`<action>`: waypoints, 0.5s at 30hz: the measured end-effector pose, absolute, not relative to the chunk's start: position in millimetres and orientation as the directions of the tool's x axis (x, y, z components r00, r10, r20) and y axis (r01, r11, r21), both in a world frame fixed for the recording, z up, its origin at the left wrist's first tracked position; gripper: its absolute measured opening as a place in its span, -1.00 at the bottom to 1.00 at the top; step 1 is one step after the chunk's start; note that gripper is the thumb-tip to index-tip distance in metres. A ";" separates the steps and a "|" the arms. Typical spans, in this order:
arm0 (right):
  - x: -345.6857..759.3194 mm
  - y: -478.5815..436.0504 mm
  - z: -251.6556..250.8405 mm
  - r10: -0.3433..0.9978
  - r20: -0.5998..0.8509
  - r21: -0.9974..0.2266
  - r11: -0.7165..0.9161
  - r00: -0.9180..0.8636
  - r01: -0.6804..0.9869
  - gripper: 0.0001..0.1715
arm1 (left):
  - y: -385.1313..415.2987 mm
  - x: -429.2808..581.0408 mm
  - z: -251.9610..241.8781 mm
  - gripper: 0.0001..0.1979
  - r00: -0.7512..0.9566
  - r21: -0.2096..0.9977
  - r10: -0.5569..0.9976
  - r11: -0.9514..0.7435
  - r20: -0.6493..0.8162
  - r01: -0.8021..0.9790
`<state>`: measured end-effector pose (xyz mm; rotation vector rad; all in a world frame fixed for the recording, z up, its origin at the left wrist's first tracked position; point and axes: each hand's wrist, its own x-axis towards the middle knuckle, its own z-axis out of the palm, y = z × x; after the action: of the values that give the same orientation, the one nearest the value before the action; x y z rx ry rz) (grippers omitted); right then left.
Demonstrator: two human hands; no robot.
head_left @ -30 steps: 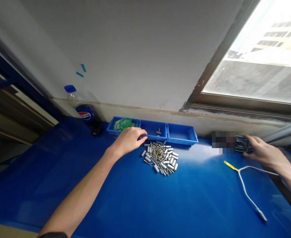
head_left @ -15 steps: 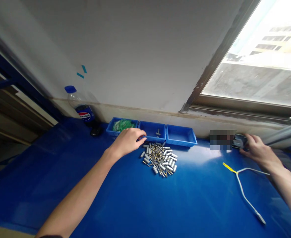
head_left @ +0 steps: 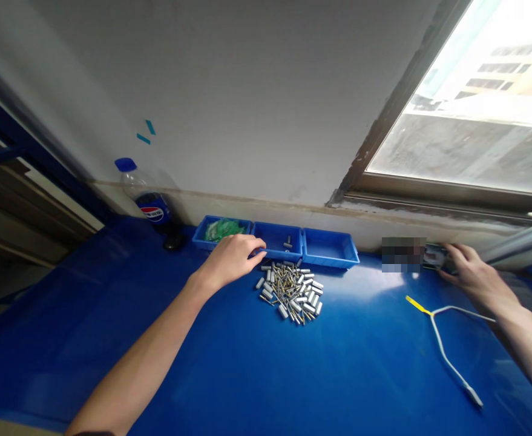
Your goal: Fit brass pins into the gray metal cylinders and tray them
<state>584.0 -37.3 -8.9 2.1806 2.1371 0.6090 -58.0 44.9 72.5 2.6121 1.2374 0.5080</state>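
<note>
My left hand [head_left: 233,257] is at the front wall of the middle blue bin [head_left: 270,252], fingers curled over its rim and thumb in front. Two small metal pieces [head_left: 288,243] lie inside that bin. Just in front is a pile of silver cylinders and thin brass-tipped pins [head_left: 290,293]. At the far right, my right hand [head_left: 472,269] is closed around the end of a dark flat device, apparently a phone [head_left: 436,257], by the wall. Its left part is hidden by a pixelated patch.
Green plastic material [head_left: 224,229] fills the left bin [head_left: 201,237]; the right bin [head_left: 331,259] adjoins the middle one. A cola bottle [head_left: 150,200] stands at back left beside a small black object [head_left: 174,241]. A white cable with a yellow tag [head_left: 442,342] lies at right.
The view has shifted very slightly. Both hands keep nearly the same places and grips; the picture on the device's visible part looks different.
</note>
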 end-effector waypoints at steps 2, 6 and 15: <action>580.6 -34.9 -5.3 0.970 0.243 0.306 -0.059 -0.018 0.950 -0.30 | 45.3 -58.3 72.9 -0.80 0.588 0.324 0.779 -0.626 0.218 0.709; 577.3 -33.8 -0.6 0.963 0.262 0.343 -0.025 -0.070 0.939 -0.32 | 47.0 -60.3 72.3 -0.80 0.586 0.326 0.776 -0.630 0.231 0.705; 583.3 -36.7 3.9 0.961 0.231 0.410 0.049 -0.155 0.911 -0.35 | 47.4 -60.7 73.9 -0.79 0.586 0.311 0.782 -0.623 0.215 0.717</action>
<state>583.3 -36.7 3.9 1.9697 2.1962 0.7197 -60.7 47.4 73.9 2.6233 1.2545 0.4951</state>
